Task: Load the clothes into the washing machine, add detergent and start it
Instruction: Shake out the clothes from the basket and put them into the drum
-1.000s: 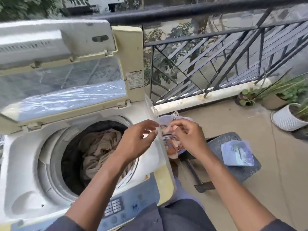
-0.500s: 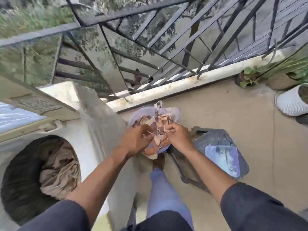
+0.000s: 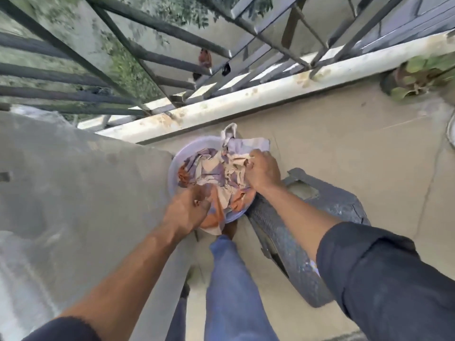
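A pale lilac tub point(image 3: 177, 158) of crumpled clothes point(image 3: 214, 173) in cream, lilac and orange sits on the balcony floor beside the washing machine point(image 3: 81, 193), whose blurred side fills the left. My right hand point(image 3: 262, 172) grips the cream cloth at the far right of the pile. My left hand point(image 3: 190, 209) reaches into the near edge of the tub, fingers curled on an orange and cream piece. The drum and controls are out of view.
A dark grey plastic stool point(image 3: 327, 210) stands right of the tub under my right forearm. A metal railing point(image 3: 172, 60) on a white kerb point(image 3: 270, 94) runs behind. A potted plant point(image 3: 418, 77) sits at far right. My blue trouser leg point(image 3: 231, 279) is below.
The view swung right and down, away from the drum. Both hands dropped from above the tub into the clothes and took hold of them.
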`<state>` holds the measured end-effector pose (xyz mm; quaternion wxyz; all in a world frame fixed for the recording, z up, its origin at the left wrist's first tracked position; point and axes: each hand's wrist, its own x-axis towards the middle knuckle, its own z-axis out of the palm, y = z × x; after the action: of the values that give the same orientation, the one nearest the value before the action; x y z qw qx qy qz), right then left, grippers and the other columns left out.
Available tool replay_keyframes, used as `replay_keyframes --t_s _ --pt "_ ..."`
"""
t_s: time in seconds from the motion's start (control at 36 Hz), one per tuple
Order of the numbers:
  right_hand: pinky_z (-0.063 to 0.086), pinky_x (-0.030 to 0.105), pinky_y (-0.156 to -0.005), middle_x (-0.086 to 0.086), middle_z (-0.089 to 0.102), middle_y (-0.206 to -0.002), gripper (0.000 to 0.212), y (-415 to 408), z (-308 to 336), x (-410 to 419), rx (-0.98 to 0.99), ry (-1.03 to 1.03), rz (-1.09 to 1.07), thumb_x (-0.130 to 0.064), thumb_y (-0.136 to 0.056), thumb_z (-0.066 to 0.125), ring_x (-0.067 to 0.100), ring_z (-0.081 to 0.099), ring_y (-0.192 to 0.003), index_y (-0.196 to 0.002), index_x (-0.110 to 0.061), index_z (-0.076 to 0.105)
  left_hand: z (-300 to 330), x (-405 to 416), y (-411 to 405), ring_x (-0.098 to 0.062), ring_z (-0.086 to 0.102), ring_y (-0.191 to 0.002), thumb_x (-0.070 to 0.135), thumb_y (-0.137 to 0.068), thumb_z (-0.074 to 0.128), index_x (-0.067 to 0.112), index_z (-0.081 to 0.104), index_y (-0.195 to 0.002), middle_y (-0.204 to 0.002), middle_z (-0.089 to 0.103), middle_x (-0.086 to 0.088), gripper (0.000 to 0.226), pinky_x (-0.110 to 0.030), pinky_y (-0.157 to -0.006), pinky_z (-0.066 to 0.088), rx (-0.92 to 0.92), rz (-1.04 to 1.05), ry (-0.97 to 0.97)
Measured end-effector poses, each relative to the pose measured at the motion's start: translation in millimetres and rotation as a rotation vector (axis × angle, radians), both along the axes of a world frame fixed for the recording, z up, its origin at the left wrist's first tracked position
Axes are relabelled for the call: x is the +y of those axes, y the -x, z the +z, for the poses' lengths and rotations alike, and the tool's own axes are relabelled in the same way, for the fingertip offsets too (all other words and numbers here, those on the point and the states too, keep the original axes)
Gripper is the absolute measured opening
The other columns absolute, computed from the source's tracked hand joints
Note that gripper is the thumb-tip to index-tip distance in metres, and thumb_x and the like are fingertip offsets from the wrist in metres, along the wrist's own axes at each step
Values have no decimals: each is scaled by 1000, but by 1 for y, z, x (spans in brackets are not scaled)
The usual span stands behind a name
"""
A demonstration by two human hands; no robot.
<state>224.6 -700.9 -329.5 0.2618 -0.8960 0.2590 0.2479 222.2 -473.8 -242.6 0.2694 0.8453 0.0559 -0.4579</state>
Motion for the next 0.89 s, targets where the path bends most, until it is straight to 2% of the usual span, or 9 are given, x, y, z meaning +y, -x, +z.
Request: replay_keyframes --t_s 0.14,0.22,0.33,0.47,0.61,0.67,0.78,0.83,0.89 --pt "53 48 -96 18 52 -134 46 -15 -46 -2 102 87 8 -26 -96 60 39 49 -126 -141 -16 52 -19 2 0 -25 71 -109 41 -92 58 24 69 -120 -118 74 1 35 -40 -97 55 53 -31 -49" --pt "53 47 -93 17 55 -129 39 -17 -60 -4 136 96 -8 -26 -94 60 39 52 -122 -131 -16 61 -28 10 4 -27 72 -107 49 -84 52 24 69 -117 -113 76 -1 44 -41 -93 56 43 -38 -80" --pt "58 42 -84 13 70 -114 26 -11 -61 -2 168 -5 -87 -28 -89 61 36 65 -105 -109 -16 71 -30 17 11 -27 71 -105 29 -98 63 23 72 -118 -114 76 -1 23 -36 -90 56 29 -41 -90" --pt "59 42 -74 8 74 -87 14 13 -26 20 116 -133 -132 -14 -84 61 31 69 -85 -71 -17 67 -14 21 20 -24 70 -103 31 -98 62 26 71 -118 -110 75 2 23 -35 -92 56 24 10 -47" --pt "47 32 -60 6 72 -77 16 58 17 49 51 -181 -126 -10 -82 62 27 67 -76 -67 -14 63 13 20 23 -23 68 -104 29 -100 61 27 71 -119 -112 74 4 21 -29 -88 52 18 35 -9" --pt "47 36 -58 9 67 -70 13 74 32 60 -6 -176 -124 -7 -77 61 28 62 -70 -65 -10 63 23 21 23 -22 68 -107 29 -99 61 27 70 -119 -115 74 4 23 -30 -92 53 18 40 13" --pt "46 33 -66 0 59 -81 12 92 79 82 -106 -160 -158 -10 -82 66 26 61 -79 -73 -16 72 47 28 28 -20 66 -110 27 -100 61 24 69 -125 -119 73 5 26 -27 -94 50 18 24 34" --pt "47 35 -71 -6 45 -68 12 95 108 91 -187 -170 -176 -1 -81 69 27 61 -81 -73 -9 75 60 34 31 -21 67 -112 27 -100 61 24 68 -123 -118 72 5 25 -30 -95 52 22 3 44" --pt "47 35 -78 -1 52 -62 14 98 133 98 -229 -174 -169 2 -80 67 25 59 -84 -74 -6 76 73 42 36 -21 67 -113 29 -99 61 25 66 -124 -115 70 7 26 -29 -90 51 27 -28 50"
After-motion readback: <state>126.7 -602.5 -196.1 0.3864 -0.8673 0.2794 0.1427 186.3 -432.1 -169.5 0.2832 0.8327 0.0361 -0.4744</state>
